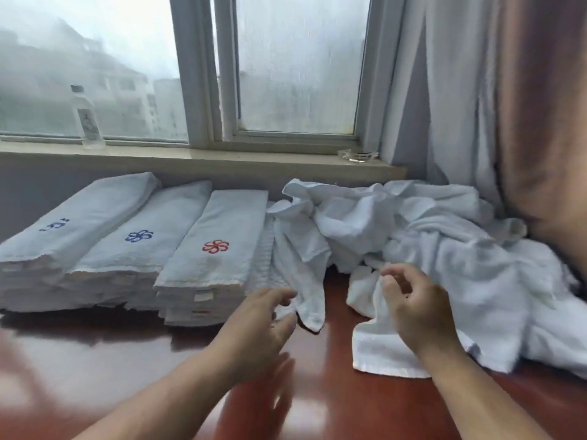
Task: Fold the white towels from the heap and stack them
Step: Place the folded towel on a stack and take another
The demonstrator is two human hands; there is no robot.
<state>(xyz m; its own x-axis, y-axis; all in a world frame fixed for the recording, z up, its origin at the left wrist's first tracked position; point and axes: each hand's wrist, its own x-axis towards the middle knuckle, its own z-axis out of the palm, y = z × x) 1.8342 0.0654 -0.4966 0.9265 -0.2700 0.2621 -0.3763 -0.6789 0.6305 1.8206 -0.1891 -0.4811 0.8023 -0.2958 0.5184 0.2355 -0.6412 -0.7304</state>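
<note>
A heap of crumpled white towels (pixel 428 236) lies at the right of a glossy red-brown table (pixel 95 369). To the left stand three stacks of folded towels: one with a red flower mark (pixel 219 249) and two with blue marks (pixel 139 239) (pixel 63 227). My left hand (pixel 263 325) hovers with loosely curled fingers beside a hanging towel end (pixel 305 281), holding nothing. My right hand (pixel 416 306) is over a towel corner (pixel 378 350) at the heap's front edge, fingers bent; no cloth shows between them.
A window sill (pixel 203 160) runs behind the table, with a clear bottle (pixel 87 119) at the left and a glass ashtray (pixel 359 155) at the right. Curtains (pixel 508 106) hang at the far right, touching the heap.
</note>
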